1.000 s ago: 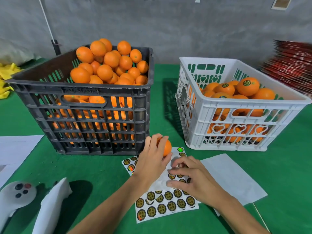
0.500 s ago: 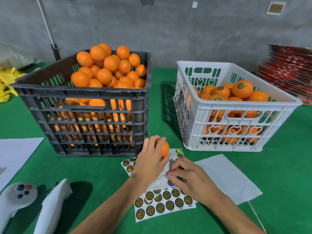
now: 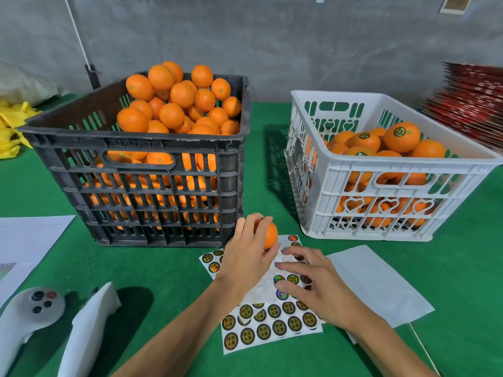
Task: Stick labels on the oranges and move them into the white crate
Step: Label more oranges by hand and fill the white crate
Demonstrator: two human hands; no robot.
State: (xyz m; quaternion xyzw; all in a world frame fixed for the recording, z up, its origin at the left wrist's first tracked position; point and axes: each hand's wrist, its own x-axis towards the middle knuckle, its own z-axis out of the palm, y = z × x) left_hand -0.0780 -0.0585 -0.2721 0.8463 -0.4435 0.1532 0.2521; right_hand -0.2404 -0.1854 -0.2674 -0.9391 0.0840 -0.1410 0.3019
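A: Left hand (image 3: 246,263)?
B: Grasping one orange (image 3: 270,235), just above the label sheet (image 3: 268,326).
A: Right hand (image 3: 319,288)?
B: Released, fingers spread on the sheet beside the left (picking? cannot tell).
A: White crate (image 3: 386,172)?
B: Beyond the right hand, on the bench (image 3: 163,270).
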